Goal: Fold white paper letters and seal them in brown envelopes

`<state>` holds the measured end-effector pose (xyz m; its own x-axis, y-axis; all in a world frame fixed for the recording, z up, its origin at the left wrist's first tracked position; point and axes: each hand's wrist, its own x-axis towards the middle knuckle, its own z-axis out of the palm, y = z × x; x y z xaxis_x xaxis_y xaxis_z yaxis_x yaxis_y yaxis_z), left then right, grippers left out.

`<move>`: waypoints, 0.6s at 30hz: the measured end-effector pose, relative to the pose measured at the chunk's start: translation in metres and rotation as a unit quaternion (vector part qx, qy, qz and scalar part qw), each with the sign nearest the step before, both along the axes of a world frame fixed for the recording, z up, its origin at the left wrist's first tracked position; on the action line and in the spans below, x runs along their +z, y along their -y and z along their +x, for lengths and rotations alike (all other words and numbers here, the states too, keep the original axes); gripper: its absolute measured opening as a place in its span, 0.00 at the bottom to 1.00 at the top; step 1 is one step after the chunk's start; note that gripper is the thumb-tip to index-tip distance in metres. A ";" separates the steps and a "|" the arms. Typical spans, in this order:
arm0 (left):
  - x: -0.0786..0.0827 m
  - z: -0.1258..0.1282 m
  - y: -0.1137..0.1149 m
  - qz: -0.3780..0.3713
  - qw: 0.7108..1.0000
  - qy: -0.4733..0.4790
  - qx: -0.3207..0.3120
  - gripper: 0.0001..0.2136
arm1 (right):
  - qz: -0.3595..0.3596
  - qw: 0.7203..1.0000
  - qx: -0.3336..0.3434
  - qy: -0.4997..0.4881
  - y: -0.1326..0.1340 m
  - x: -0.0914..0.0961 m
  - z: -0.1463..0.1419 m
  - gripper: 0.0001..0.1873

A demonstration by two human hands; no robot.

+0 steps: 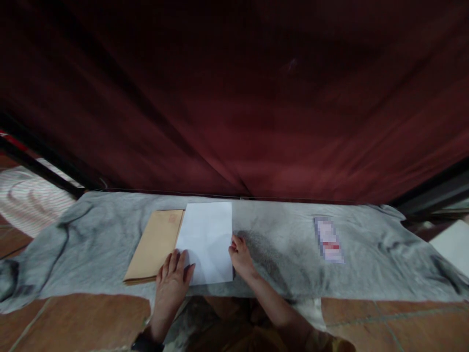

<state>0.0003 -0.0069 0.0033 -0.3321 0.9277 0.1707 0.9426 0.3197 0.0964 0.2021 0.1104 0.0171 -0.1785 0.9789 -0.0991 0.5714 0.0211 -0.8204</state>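
White paper (207, 232) lies flat on grey cloth (278, 217), brown envelopes (156, 242) at its nine o'clock; touching or overlapping, can't tell. Left hand (173, 276) at seven to eight o'clock, fingers spread; right hand (242, 258) at three, curled, seemingly pinching the edge. Step looks like steadying the paper; next move calls for even edge control, no creasing.

A fabric-walled nook with a tiled floor, possibly in a home, though the exact kind cannot be told.
Beyond the left hand (172, 278) and right hand (242, 256), dark red fabric (238, 146) rises like a wall between dark frame bars (44, 154). Under both hands, grey cloth (278, 215) (more blanket than office desktop) covers a long surface; nearer the body lie terracotta-coloured tiles (91, 318). Far left of the left hand, striped cloth (29, 200) looks domestic.
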 end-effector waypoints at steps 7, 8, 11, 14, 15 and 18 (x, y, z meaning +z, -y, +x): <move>0.003 0.001 0.003 -0.043 0.998 0.028 -0.024 0.33 | -0.021 1.000 0.008 0.003 0.010 0.001 0.015 0.23; 0.005 0.001 0.004 -0.060 0.997 0.031 -0.039 0.35 | -0.018 1.000 0.012 0.005 0.010 0.002 0.015 0.22; 0.010 -0.001 0.006 -0.111 0.990 0.037 -0.080 0.41 | -0.001 1.000 0.020 0.018 0.010 0.003 0.012 0.23; 0.010 -0.002 0.007 -0.134 0.987 0.030 -0.082 0.41 | 0.037 0.998 0.028 0.040 0.014 0.006 0.010 0.25; 0.009 -0.003 0.007 -0.132 0.988 0.025 -0.080 0.39 | 0.058 0.997 0.033 0.049 0.016 0.007 0.009 0.25; 0.003 -0.006 0.006 -0.092 0.993 0.011 -0.079 0.36 | 0.096 0.991 0.056 0.070 0.022 0.013 0.008 0.24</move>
<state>-0.0059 -0.0128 0.0065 -0.1822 0.9832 -0.0123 0.9806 0.1826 0.0717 0.2099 0.0887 0.0296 -0.2839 0.9572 0.0560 0.6654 0.2387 -0.7073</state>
